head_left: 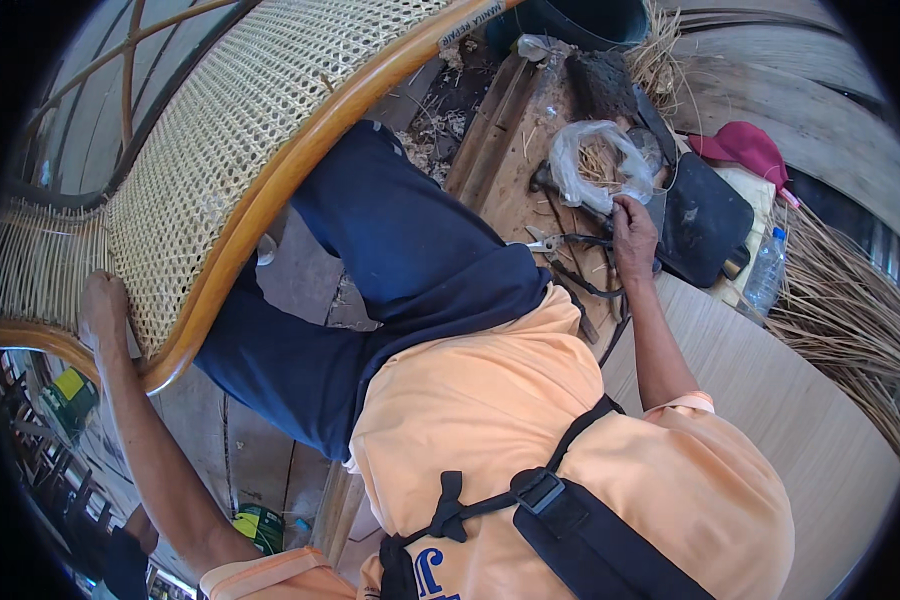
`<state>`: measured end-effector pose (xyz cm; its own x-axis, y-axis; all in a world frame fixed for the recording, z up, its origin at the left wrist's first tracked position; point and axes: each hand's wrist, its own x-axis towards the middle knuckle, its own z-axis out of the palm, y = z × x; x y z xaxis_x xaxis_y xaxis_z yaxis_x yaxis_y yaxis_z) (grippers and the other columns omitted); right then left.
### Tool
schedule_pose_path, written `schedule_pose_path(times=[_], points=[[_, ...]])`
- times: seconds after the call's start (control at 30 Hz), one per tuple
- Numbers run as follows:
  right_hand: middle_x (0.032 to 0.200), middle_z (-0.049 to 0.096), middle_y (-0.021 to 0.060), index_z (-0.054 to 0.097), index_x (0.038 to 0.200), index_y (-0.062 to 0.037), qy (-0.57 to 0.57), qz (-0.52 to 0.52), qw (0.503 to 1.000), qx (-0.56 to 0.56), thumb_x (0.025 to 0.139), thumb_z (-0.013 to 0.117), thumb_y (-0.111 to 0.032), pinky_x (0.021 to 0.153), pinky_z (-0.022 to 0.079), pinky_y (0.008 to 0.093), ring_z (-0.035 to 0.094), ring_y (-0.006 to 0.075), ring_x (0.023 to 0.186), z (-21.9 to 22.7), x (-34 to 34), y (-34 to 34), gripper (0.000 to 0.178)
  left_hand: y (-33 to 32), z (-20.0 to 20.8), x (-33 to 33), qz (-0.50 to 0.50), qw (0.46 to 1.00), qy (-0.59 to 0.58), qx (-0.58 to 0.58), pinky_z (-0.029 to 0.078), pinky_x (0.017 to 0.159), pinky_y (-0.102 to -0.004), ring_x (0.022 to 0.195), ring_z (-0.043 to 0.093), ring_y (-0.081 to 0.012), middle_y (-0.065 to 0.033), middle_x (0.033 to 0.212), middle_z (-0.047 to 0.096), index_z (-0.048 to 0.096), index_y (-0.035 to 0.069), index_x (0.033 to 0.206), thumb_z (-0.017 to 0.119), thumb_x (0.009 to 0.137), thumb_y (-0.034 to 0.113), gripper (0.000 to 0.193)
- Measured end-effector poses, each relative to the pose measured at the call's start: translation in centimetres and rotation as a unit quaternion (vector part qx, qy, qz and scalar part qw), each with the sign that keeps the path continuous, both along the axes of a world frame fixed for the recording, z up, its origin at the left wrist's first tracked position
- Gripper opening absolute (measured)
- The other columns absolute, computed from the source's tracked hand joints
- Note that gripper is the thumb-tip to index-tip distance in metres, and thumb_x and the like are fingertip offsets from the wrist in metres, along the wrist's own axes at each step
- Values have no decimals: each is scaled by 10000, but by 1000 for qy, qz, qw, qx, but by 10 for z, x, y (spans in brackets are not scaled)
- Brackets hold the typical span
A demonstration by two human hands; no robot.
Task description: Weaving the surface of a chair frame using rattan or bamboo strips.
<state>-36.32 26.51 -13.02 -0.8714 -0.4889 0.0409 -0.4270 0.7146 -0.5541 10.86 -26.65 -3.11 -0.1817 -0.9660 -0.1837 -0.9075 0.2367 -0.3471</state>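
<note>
Nine o'clock: left hand [103,312] curls at cane weave [230,145], grip unclear | Two o'clock: right hand [633,235] pinches plastic bag [568,178], apparently steadying its mouth around straw scraps [598,165]

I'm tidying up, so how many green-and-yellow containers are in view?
2. One container is at far left, below the wooden frame; the other container is lower down, right of the left forearm. More may be hidden.
</note>
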Motion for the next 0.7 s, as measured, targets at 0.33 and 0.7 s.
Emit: schedule_pose_path(times=[0.33,0.7], points=[[992,650,180,639,990,-72,-36,102,958,266,837,587,-224,842,459,455,607,357,971,4,-59,-67,222,16,4,-17,66,997,32,-33,486,807,-503,936,630,-411,-244,1020,647,661,29,981,474,807,235,329],[924,607,212,589,958,-37,42,102,973,205,859,559,-165,795,449,460,587,385,905,-11,-52,-55,165,49,30,-29,62,998,30,16,479,825,-484,961,622,-399,-232,1069,641,651,41,1082,436,859,273,388]])
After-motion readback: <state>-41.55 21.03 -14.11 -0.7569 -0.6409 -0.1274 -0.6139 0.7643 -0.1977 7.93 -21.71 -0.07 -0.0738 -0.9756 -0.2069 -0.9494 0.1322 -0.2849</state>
